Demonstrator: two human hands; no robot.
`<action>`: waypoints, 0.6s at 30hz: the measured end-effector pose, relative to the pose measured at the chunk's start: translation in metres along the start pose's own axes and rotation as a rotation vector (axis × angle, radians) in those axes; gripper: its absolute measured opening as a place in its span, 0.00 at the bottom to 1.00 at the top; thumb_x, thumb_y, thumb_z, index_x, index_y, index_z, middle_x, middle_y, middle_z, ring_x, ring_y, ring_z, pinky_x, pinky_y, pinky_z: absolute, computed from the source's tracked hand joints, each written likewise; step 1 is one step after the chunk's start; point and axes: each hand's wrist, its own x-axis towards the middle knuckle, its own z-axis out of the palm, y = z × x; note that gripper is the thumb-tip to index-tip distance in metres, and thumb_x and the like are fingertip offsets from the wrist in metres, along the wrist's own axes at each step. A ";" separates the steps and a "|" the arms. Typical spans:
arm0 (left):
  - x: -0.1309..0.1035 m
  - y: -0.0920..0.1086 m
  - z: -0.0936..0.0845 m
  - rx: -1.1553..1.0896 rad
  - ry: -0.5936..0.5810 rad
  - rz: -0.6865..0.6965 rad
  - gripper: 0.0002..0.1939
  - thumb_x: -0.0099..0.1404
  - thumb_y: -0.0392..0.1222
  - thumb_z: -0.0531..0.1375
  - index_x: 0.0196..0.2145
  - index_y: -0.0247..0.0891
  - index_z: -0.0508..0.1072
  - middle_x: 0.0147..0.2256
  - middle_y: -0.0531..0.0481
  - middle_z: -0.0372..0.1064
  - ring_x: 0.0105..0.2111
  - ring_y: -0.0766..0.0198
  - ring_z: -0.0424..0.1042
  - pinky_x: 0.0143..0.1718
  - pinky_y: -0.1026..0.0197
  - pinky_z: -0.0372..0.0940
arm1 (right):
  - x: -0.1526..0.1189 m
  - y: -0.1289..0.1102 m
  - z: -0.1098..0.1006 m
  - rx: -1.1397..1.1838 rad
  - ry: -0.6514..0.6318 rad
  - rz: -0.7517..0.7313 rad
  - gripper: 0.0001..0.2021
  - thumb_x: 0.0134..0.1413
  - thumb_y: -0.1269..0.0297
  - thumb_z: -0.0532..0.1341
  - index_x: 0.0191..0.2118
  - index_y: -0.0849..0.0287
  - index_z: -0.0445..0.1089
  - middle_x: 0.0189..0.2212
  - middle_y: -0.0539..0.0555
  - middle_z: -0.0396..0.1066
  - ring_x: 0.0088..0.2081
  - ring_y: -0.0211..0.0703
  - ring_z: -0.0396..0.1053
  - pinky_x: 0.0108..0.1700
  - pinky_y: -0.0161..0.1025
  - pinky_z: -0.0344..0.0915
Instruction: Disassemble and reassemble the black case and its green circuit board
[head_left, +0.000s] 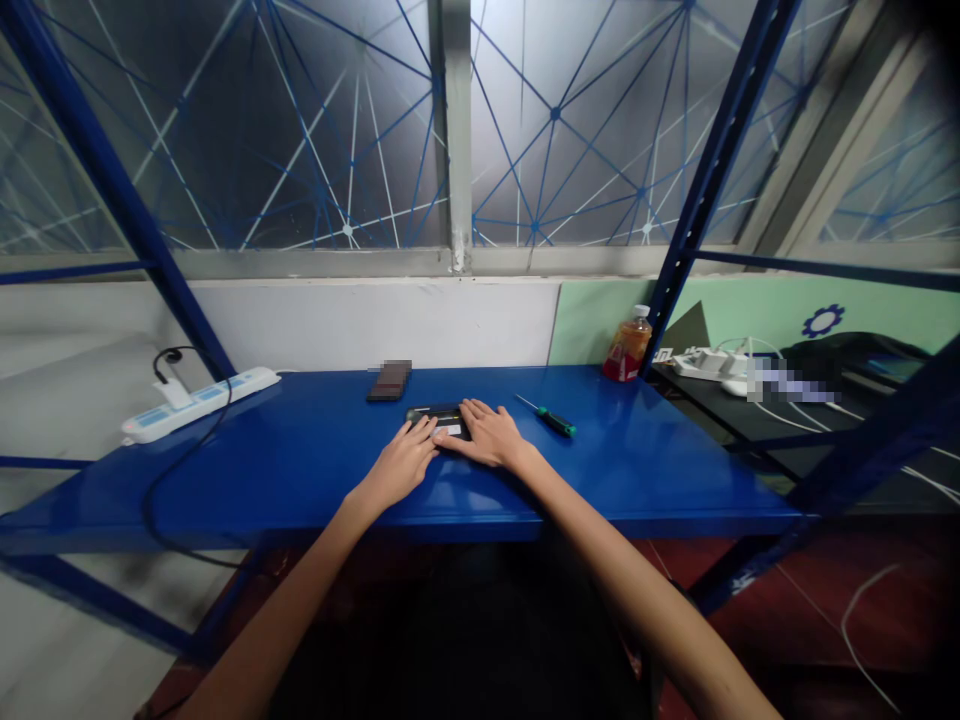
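A small dark flat device [452, 420] with a light label lies on the blue table [300, 480] in front of me. My left hand [403, 460] rests over its left side, palm down with the fingers spread. Over the right side lies my right hand [487, 434], its fingers stretched along the device and its thumb pointing left toward my left fingertips. Both hands cover parts of the device. A green and black screwdriver [556, 422] lies to the right of my right hand, its shaft pointing back and left.
Behind my left hand lies a dark phone-like object [390, 381]. A white power strip [202, 404] with a black cable is at the left. A drink bottle [628, 346] stands at the back right, near a blue metal post [697, 200]. Chargers and cables lie on a dark surface farther right.
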 end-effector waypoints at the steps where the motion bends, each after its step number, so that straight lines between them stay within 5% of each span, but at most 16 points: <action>1: 0.003 -0.003 0.000 -0.012 -0.013 0.002 0.19 0.71 0.37 0.48 0.56 0.36 0.69 0.61 0.41 0.59 0.63 0.52 0.56 0.63 0.44 0.53 | 0.002 -0.001 -0.001 -0.006 -0.006 0.016 0.45 0.58 0.33 0.37 0.64 0.68 0.55 0.64 0.68 0.53 0.66 0.55 0.49 0.60 0.58 0.49; 9: 0.027 -0.018 -0.001 -0.057 -0.087 0.037 0.18 0.70 0.37 0.50 0.55 0.37 0.69 0.61 0.41 0.60 0.63 0.54 0.57 0.63 0.47 0.53 | 0.018 0.002 0.001 -0.105 -0.051 0.099 0.42 0.63 0.40 0.32 0.64 0.71 0.56 0.64 0.70 0.53 0.65 0.56 0.50 0.61 0.60 0.46; 18: 0.021 -0.016 0.003 -0.083 -0.018 0.057 0.17 0.71 0.39 0.50 0.52 0.39 0.72 0.58 0.43 0.65 0.62 0.55 0.59 0.63 0.47 0.54 | 0.029 -0.006 0.002 -0.162 -0.099 0.141 0.43 0.62 0.39 0.35 0.63 0.75 0.56 0.62 0.75 0.54 0.63 0.62 0.53 0.58 0.62 0.49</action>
